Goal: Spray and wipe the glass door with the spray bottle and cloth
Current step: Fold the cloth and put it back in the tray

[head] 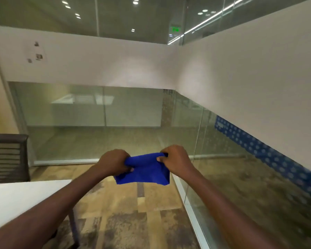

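A blue cloth [144, 170] hangs folded between both hands at chest height, in the lower middle of the head view. My left hand [113, 163] pinches its left edge and my right hand [176, 159] grips its upper right corner. Glass panels stand ahead [90, 123] and along the right [241, 177], each with a broad white frosted band [241, 78] across the middle. Which panel is the door I cannot tell. No spray bottle is in view.
A white table [22, 200] fills the lower left, with its dark leg near my left forearm. A dark chair back [7, 157] stands at the left edge. A metal floor rail [188, 203] runs under the right glass. Patterned carpet [126, 212] covers the floor.
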Motion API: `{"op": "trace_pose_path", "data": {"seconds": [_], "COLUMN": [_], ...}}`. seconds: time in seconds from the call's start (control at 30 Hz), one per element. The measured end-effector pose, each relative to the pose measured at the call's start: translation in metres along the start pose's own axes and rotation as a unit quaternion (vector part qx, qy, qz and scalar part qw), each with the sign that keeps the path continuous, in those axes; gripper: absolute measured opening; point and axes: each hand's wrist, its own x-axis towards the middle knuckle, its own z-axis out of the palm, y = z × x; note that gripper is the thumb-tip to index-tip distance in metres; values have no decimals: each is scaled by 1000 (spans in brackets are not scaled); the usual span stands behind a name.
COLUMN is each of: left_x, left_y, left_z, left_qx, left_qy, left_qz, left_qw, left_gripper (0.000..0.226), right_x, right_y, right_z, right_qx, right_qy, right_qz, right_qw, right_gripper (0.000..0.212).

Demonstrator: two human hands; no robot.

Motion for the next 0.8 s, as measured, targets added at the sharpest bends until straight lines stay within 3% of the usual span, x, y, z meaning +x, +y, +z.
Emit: {"op": "trace_pose_path", "data": {"seconds": [0.1, 0.17, 0.33, 0.43, 0.5, 0.6, 0.8], "left_x": [-16, -34, -105, -152, -182, -228, -308], "left_y": [-29, -44, -83, -104, -117, -137, -164], "left_z": [1, 1, 1, -5, -10, -13, 6], "left_qx": [87, 83, -99, -211, -299, -466, -518], "left_qy": [-2, -8, -22, 29, 21, 5, 63], "left_qz": [-63, -105, -220, -250, -273, -330, -372], "left_qw": [994, 991, 970, 945, 914, 821, 767], "left_gripper": [40, 40, 31, 53, 68, 74, 55], "right_x": [25, 36, 48, 49, 45, 33, -13], "right_y": [-16, -32, -91, -136, -167, -214, -316], "right_z": [35, 57, 105, 126, 140, 162, 204], "right_qx": [-30, -49, -10, 104, 175, 242, 300], "right_qy": [-34, -39, -50, -147, -197, -240, -318], "right_qz": [-66, -119, -231, -258, -280, -328, -416], "right_qw": [997, 991, 972, 949, 923, 881, 798], "right_gripper": [23, 19, 17, 13, 11, 16, 38]}}
